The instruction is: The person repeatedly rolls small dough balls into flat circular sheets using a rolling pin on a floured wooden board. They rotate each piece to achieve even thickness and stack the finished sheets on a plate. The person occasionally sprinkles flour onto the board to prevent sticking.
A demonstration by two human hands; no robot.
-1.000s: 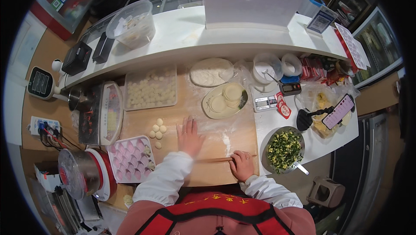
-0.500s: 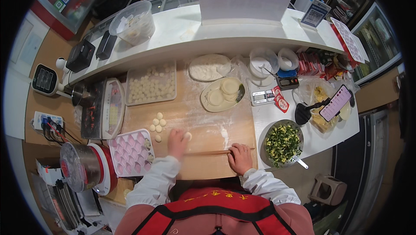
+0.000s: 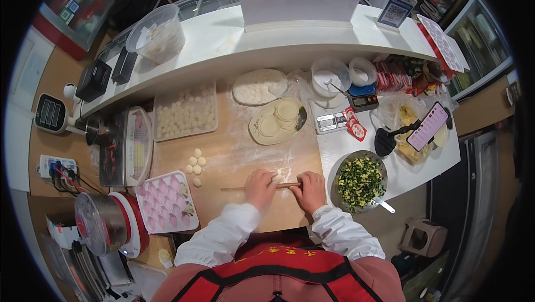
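Note:
My right hand (image 3: 310,192) is closed over the right part of a thin wooden rolling pin (image 3: 287,185) on the board. Close beside it, my left hand (image 3: 260,189) lies across the pin, its curled fingertips on a small pale piece of dough (image 3: 278,175) just beyond the pin. The left fingers partly hide the dough. Farther left on the board sit several round dough pieces (image 3: 197,161). An oval plate (image 3: 259,135) beyond my hands holds stacked round dough wrappers (image 3: 286,110).
A floury tray (image 3: 245,100) and a clear box of dough balls (image 3: 185,128) stand at the back. A pink-and-white moulded tray (image 3: 167,222) lies left; a bowl of chopped greens and egg (image 3: 359,182) stands right, near a scale (image 3: 331,122) and a phone on a stand (image 3: 428,126).
My left hand has moved right with the piece of dough, coming close to my right hand and over the pin. My right hand stays on the pin. The whole view has shifted slightly.

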